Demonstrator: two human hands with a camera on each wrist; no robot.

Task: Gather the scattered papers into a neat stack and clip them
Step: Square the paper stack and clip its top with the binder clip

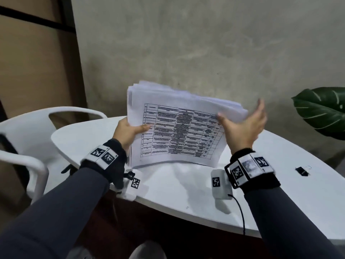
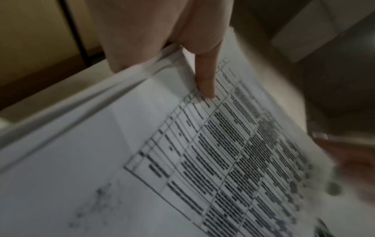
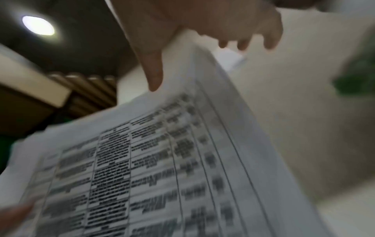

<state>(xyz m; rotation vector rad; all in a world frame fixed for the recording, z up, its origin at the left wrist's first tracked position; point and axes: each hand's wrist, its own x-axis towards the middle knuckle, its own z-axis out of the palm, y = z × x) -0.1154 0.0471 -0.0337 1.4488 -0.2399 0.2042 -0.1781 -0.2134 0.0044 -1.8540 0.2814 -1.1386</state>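
A thick stack of white papers (image 1: 177, 131) stands on its long edge on the white table (image 1: 186, 186), its front sheet printed with a table and tilted toward me. My left hand (image 1: 130, 130) grips the stack's left edge, thumb (image 2: 205, 80) across the front sheet and fingers hidden behind. At the right edge my right hand (image 1: 242, 122) is spread wide with straight fingers, palm against the sheets (image 3: 142, 160) and thumb (image 3: 154, 72) touching the front. A black binder clip (image 1: 302, 171) lies on the table to the right, apart from both hands.
A white plastic chair (image 1: 28, 131) stands at the table's left. A large green leaf (image 1: 323, 111) reaches in at the right. A grey wall (image 1: 205, 43) rises close behind the table.
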